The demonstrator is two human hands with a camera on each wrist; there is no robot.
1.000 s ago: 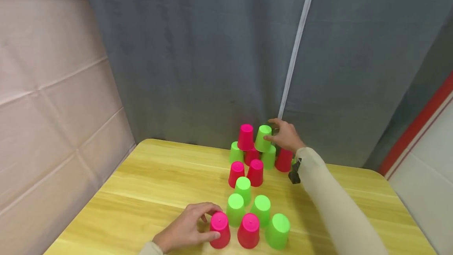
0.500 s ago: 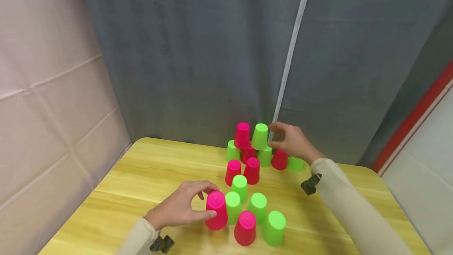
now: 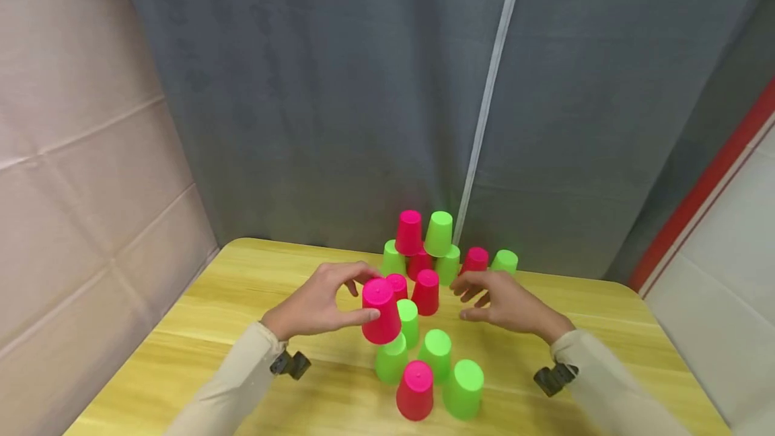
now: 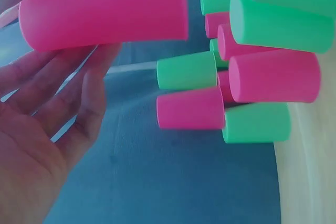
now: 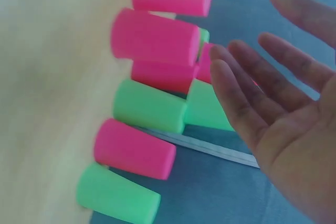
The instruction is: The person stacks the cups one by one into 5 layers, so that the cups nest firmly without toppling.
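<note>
Your left hand (image 3: 317, 305) has its fingers and thumb curled round a pink cup (image 3: 381, 311), held upside down and clear of the yellow table (image 3: 242, 328), its long axis close to upright with the closed end on top. The cup sticks out from the thumb side of that hand, and directly under it sits a green cup (image 3: 390, 358) of the near cluster, with a second green cup (image 3: 408, 320) just beyond your fingertips on the same side. Your right hand (image 3: 505, 301) holds nothing, its fingers loose and spread, palm turned toward the cups; the standing pink cup (image 3: 426, 291) is just off its fingertips, so the right hand is the nearer one to that cup and to the far stack (image 3: 424, 237), while the left is nearer the front group. The left wrist view shows the held cup (image 4: 105, 11) cut off at the top edge, so its rim is out of sight. From the head view you cannot tell whether the held cup touches the green one below it.
</note>
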